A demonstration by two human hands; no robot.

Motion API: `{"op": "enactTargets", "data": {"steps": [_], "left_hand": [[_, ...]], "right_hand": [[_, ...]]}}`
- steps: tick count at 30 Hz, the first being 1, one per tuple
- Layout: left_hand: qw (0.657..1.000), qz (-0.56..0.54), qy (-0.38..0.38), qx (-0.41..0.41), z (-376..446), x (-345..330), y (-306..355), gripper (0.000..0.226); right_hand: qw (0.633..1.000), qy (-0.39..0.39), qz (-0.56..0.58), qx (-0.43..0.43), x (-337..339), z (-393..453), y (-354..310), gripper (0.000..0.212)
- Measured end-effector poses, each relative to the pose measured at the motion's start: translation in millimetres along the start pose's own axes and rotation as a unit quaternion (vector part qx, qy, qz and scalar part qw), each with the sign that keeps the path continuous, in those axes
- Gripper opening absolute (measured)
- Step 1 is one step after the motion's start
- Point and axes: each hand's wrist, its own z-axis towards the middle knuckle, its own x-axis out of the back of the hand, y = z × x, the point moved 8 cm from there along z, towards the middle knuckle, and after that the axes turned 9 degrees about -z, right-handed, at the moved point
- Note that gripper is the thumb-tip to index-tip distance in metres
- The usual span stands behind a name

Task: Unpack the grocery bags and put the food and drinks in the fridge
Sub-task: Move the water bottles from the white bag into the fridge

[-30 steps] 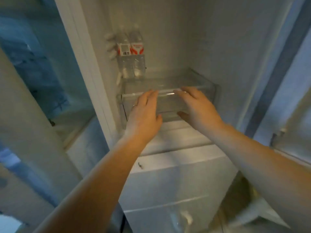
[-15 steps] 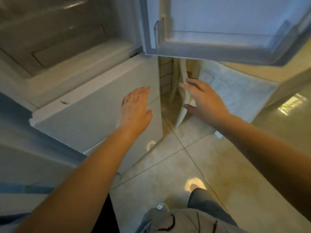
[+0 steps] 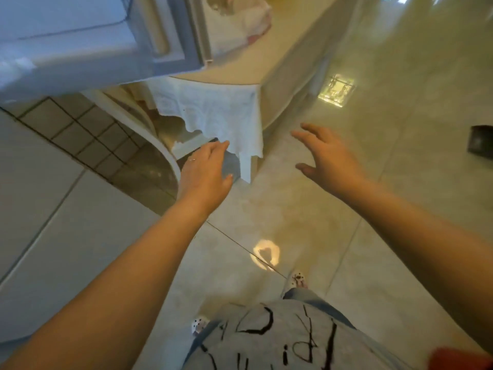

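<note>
Fridge (image 3: 61, 198) fills the left edge, white panels running top to bottom, with its open door (image 3: 106, 44) hanging across the top left corner. Behind the door's lower edge sits a strip of small wall tiles (image 3: 77, 129). Right of that, a counter (image 3: 266, 62) carries a pale plastic bag (image 3: 234, 25) at its far end, near the top edge, partly behind the door; contents blurred. A white lace cloth (image 3: 213, 113) drapes off the counter's near corner.

Left hand (image 3: 205, 172): empty, fingers straight and together, ring on one finger, held out in mid-air in front of the cloth's hanging corner, touching nothing I can make out.

Right hand (image 3: 328, 158): empty too, fingers spread and relaxed, thumb out, hanging over the floor (image 3: 373, 249). Hands well apart, both palms down.

Below them: grey printed shirt (image 3: 280, 337), jeans, two patterned shoes on glossy beige tile. Small dark object (image 3: 481, 141) on the floor at the right edge, too blurred to identify.
</note>
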Motion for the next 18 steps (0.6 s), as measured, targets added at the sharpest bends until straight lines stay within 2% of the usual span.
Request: {"op": "enactTargets", "data": {"steps": [4, 8, 15, 18], "left_hand": [[1.000, -0.023, -0.005, -0.012, 54, -42, 65, 0.063], [1.000, -0.023, 0.005, -0.020, 97, -60, 101, 0.060], [1.000, -0.008, 0.004, -0.001, 185, -82, 109, 0.063], [1.000, -0.007, 0.016, 0.011, 245, -85, 101, 0.063]], "right_hand": [[1.000, -0.004, 0.000, -0.011, 12, 15, 90, 0.066], [1.000, -0.012, 0.000, 0.008, 15, 41, 137, 0.065], [0.999, -0.025, 0.013, 0.025, 3, 118, 186, 0.064], [0.999, -0.032, 0.013, 0.031, -3, 177, 204, 0.064]]}}
